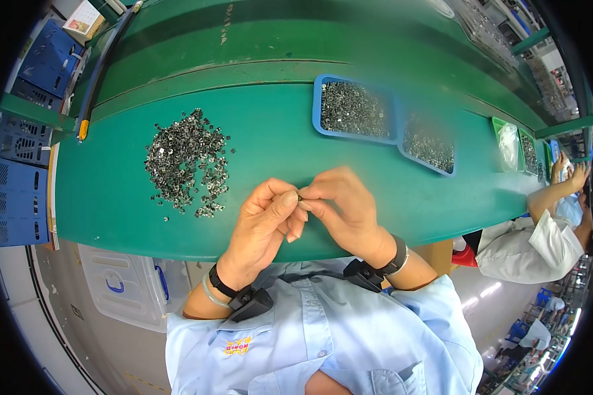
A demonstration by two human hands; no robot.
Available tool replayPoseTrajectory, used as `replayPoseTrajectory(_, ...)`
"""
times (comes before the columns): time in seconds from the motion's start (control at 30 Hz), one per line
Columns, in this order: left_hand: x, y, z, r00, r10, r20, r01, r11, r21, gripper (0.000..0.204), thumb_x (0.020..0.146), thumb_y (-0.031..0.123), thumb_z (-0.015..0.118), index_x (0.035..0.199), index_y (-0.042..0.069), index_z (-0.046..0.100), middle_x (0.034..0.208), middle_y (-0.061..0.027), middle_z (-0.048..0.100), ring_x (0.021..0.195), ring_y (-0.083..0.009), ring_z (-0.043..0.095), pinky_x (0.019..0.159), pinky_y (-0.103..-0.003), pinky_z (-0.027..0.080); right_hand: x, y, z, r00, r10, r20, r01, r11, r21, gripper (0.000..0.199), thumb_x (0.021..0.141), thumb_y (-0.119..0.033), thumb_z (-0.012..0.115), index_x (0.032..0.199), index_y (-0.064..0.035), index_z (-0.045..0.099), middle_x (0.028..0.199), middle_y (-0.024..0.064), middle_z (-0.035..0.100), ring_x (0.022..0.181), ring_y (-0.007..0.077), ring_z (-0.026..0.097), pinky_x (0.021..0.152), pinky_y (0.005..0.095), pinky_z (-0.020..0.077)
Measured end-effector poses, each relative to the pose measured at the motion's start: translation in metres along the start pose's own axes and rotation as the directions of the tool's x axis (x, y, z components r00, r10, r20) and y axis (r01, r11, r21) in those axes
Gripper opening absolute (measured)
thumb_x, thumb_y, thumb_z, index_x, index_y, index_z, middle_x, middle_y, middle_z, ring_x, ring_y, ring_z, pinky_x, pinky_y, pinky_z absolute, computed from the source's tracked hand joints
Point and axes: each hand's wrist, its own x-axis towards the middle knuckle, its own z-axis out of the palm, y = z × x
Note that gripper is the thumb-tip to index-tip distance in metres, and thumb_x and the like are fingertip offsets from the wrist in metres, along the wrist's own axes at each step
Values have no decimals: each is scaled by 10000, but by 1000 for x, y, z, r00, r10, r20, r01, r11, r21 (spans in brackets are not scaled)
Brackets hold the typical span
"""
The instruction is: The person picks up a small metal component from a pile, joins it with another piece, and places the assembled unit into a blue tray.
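Both hands meet over the front of the green table, fingertips pinched around one tiny dark metal part (pixel 300 197). My left hand (pixel 267 214) grips it between thumb and forefinger, the other fingers curled below. From the other side, the thumb and forefinger of my right hand (pixel 342 204) close on the same part. Its exact shape is mostly hidden by the fingertips. To the left lies a loose heap of small black and silver metal parts (pixel 184 155). Beyond my right hand, a blue tray (pixel 359 136) holds many similar small parts.
A second blue tray (pixel 428 166) with small parts adjoins the first, partly blurred. Green trays (pixel 501 125) stand farther right, near a co-worker's arm (pixel 553 194). Blue crates (pixel 20 197) line the left side. A clear plastic box (pixel 122 286) sits below the table edge.
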Motion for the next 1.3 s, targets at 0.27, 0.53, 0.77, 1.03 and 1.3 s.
replayPoseTrajectory(0.27,5,-7,-4,999,16,48,-12,996,-93,137,935,183,546,892,53,549,744,-57,612,561,-111,532,495,-226,413,-1,1,-2,1000,17,19,-18,999,49,205,741,-23,704,916,-64,607,854,75,597,769,231,590,632,314,488)
replayPoseTrajectory(0.53,0,6,7,994,-3,-110,17,993,120,162,950,209,519,925,53,553,749,-61,606,569,-114,529,496,-232,406,4,1,-5,998,-31,50,37,992,-121,194,739,-19,704,910,-58,621,843,76,610,776,236,589,667,319,485)
replayPoseTrajectory(0.77,0,-3,3,995,-53,85,71,972,-226,165,965,223,486,965,67,540,755,-74,608,560,-130,515,495,-259,391,3,-3,-5,998,66,21,-69,985,157,134,770,-24,675,891,-53,626,837,71,617,767,217,601,654,308,495)
replayPoseTrajectory(1.03,2,-7,2,993,-34,113,67,953,-296,138,959,216,497,968,81,528,761,-74,609,557,-133,506,491,-274,380,3,-1,-4,999,29,25,-32,990,136,139,773,-28,675,900,-56,628,836,72,621,768,213,606,644,306,501)
replayPoseTrajectory(1.3,2,1,2,990,-38,133,60,984,-168,144,948,212,518,941,68,525,788,-75,620,557,-133,509,476,-269,389,4,1,-6,998,-47,39,43,995,93,133,776,-38,672,899,-66,628,819,64,619,734,222,607,613,311,505)
